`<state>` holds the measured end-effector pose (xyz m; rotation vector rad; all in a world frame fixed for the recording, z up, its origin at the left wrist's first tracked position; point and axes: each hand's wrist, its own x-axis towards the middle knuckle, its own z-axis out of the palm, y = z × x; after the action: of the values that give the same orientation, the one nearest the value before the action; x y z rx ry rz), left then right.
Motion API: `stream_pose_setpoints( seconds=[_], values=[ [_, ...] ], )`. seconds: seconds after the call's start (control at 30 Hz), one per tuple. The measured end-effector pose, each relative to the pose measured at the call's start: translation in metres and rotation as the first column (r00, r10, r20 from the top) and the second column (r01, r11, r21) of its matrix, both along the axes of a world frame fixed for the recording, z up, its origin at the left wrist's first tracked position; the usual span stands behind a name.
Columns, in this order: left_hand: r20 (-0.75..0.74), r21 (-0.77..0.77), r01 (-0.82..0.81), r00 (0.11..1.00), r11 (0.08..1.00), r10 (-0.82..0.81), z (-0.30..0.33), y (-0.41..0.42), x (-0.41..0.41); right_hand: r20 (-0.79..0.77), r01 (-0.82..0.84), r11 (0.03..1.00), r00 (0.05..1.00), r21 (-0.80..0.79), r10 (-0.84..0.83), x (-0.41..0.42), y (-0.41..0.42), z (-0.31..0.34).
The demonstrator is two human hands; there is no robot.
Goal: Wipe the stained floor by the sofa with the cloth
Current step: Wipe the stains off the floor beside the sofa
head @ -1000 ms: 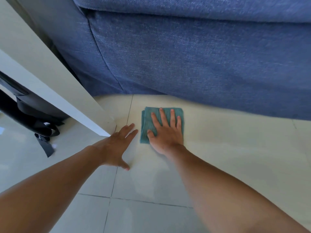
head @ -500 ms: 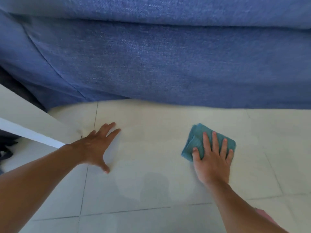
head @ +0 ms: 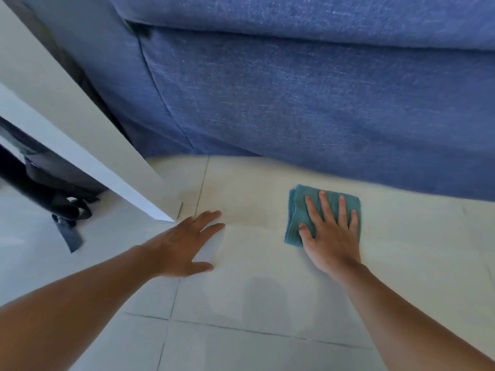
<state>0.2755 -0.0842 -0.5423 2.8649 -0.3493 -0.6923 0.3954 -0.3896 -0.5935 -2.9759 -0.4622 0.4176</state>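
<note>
Leftmost, a black bag lies behind a white panel; the left hand rests flat and empty on the tiled floor; the right hand, fingers spread, presses the folded teal cloth down near the blue sofa.

A home living room: blue fabric sofa, pale tiled floor, white furniture panel.
</note>
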Motion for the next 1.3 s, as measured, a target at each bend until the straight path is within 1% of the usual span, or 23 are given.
stream_pose_setpoints(
  seconds=[0.03,0.1,0.13,0.2,0.33,0.43,0.5,0.6,0.73,0.8,0.9,1.0,1.1,1.2,1.27,1.3],
  values=[
    [0.011,0.003,0.005,1.000,1.000,-0.005,-0.001,0.000,-0.008,-0.011,-0.107,0.994,0.994,-0.004,0.107,0.007,0.015,0.002],
    [0.005,0.021,0.002,1.000,1.000,-0.003,-0.002,0.004,-0.023,-0.038,-0.312,0.950,0.949,-0.002,0.312,0.022,0.049,0.004],
    [-0.006,0.037,0.001,1.000,0.999,-0.001,-0.003,0.006,-0.029,-0.048,-0.382,0.924,0.923,0.008,0.382,0.028,0.067,0.005],
    [-0.018,0.054,-0.017,1.000,0.998,0.018,-0.005,0.012,-0.039,-0.045,-0.462,0.886,0.885,0.032,0.463,0.037,0.106,0.006],
    [-0.024,0.068,-0.025,0.999,0.997,0.027,-0.011,0.013,-0.042,-0.077,-0.520,0.852,0.848,0.069,0.524,0.056,0.178,0.006],
    [-0.032,0.067,-0.037,0.999,0.997,0.040,-0.013,0.013,-0.043,-0.111,-0.551,0.832,0.824,0.070,0.555,0.063,0.216,0.007],
    [-0.035,0.056,-0.048,0.998,0.997,0.050,-0.012,0.012,-0.045,-0.101,-0.560,0.826,0.820,0.068,0.564,0.060,0.223,0.005],
    [-0.035,0.045,-0.073,0.997,0.996,0.074,-0.012,0.012,-0.044,-0.052,-0.576,0.815,0.813,0.065,0.580,0.050,0.212,0.003],
    [-0.049,0.053,-0.099,0.994,0.994,0.102,-0.009,0.012,-0.039,-0.023,-0.543,0.833,0.836,0.105,0.548,0.035,0.182,0.002],
    [-0.074,0.070,-0.101,0.992,0.992,0.106,-0.003,0.007,-0.036,-0.044,-0.499,0.856,0.860,0.135,0.508,0.026,0.157,0.002],
    [-0.095,0.095,-0.100,0.989,0.990,0.109,0.007,-0.002,-0.025,-0.062,-0.425,0.896,0.898,0.131,0.435,0.009,0.113,0.004],
    [-0.101,0.081,-0.113,0.987,0.990,0.121,0.014,-0.012,-0.011,-0.050,-0.328,0.930,0.939,0.165,0.340,-0.018,0.069,0.002],
    [-0.061,0.072,-0.095,0.993,0.993,0.100,0.012,-0.026,-0.001,-0.057,-0.229,0.954,0.968,0.192,0.244,-0.054,0.036,0.005],
    [-0.030,0.120,-0.070,0.997,0.990,0.074,0.012,-0.050,0.010,-0.090,-0.152,0.970,0.981,0.191,0.172,-0.082,0.014,0.008],
    [0.049,0.113,-0.080,0.996,0.990,0.075,0.016,-0.067,0.020,-0.083,-0.125,0.955,0.985,0.270,0.153,-0.086,0.008,0.010],
    [0.094,0.103,-0.097,0.992,0.990,0.088,0.017,-0.074,0.025,-0.085,-0.083,0.933,0.989,0.349,0.120,-0.084,0.006,0.012]
  ],
)
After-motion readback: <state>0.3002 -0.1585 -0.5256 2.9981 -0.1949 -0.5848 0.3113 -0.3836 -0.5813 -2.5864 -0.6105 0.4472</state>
